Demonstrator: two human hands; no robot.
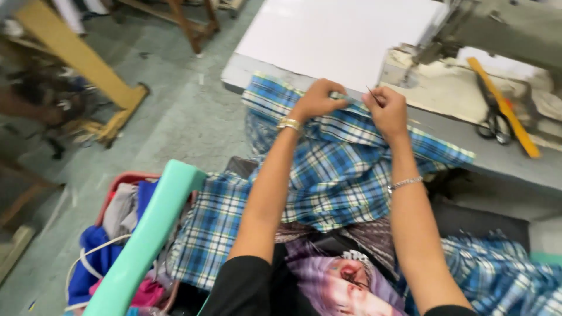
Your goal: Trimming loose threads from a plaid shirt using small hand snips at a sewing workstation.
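Plaid cloth (345,169), blue/white/green check, lies draped over the near edge of the surface (468,137) and hangs down onto the person's lap, w/ more of it bunched lower left and a further piece at lower right. Both hands are up at the cloth's top edge, close together but not touching. Left hand (319,99) is closed on a fold of the cloth, knuckles up, gold bracelet at the wrist. Right hand (386,108) is closed too, pinching the same edge just beside the left; a thin dark pointed tool (371,93) sticks up from its fingers, too small to tell what kind. Silver bracelet on the right wrist.

On the surface beyond the hands: white board (339,35) at the back, sewing machine (503,29) at upper right, its base just past the right hand. Further right lie black scissors (494,123) and a yellow ruler (506,111), the two touching or overlapping, well apart from the hands.

Left of the lap: a mint-green plastic bar (149,234) slants across a red basket (126,178) holding mixed clothes, blue, pink, grey. Grey concrete floor (175,117) beyond, w/ wooden furniture legs at upper left.
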